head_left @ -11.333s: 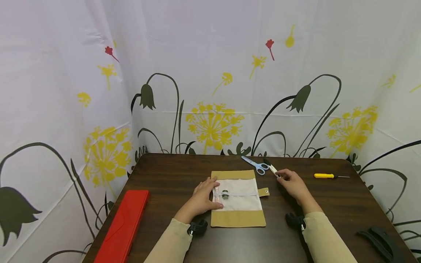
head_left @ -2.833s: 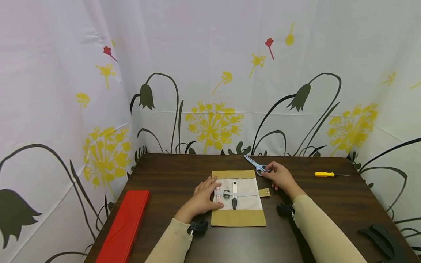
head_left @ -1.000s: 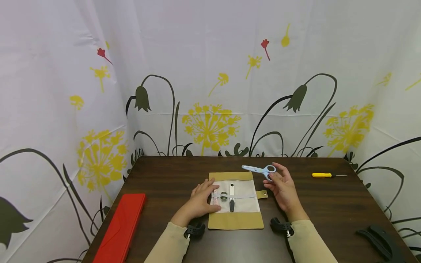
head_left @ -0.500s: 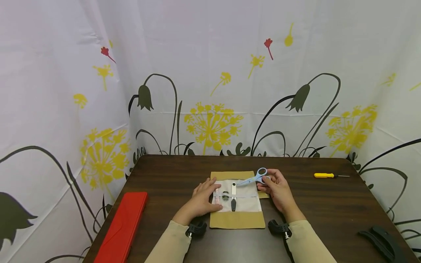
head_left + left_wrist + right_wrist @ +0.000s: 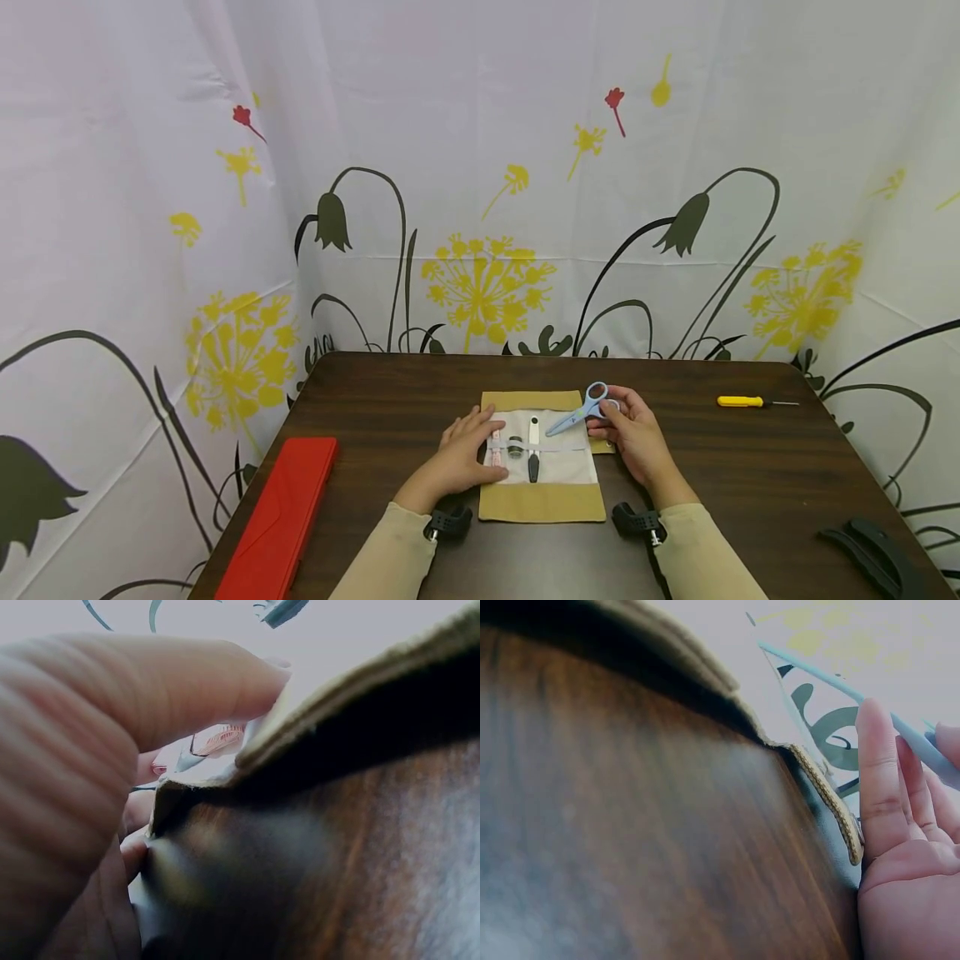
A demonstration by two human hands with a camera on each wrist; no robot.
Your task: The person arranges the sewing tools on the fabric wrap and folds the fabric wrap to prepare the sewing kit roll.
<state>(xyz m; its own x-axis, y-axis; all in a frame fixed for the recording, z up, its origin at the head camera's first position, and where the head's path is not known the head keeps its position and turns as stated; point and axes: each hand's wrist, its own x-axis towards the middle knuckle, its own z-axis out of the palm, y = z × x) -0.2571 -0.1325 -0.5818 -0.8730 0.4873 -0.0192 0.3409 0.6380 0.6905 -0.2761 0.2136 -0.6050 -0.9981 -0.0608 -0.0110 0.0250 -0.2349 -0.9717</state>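
Note:
A tan fabric roll-up pouch [image 5: 542, 502] lies unfolded on the table, its cream lining facing up and crossed by a white elastic band. My left hand [image 5: 459, 461] rests on its left edge, thumb and fingers spread over the border. Under the band are a white strip with red markings [image 5: 496, 450], a small dark green spool [image 5: 515, 447] and a slim white-and-black tool [image 5: 534, 450]. With thumb and fingers my right hand [image 5: 633, 435] holds light blue scissors [image 5: 577, 415] by a handle loop. Their closed blades point down-left over the lining, tip close above the band.
A red case [image 5: 281, 508] lies along the table's left side. To the right is a yellow-handled tool with a thin shaft [image 5: 741, 402], and a black curved object [image 5: 873, 554] sits near the front right corner. A patterned curtain [image 5: 480, 167] hangs behind the table.
The slim white-and-black tool went from beside the scissors into the pouch. My right hand then lifted the scissors from the back of the table over the lining. My left hand stayed on the pouch.

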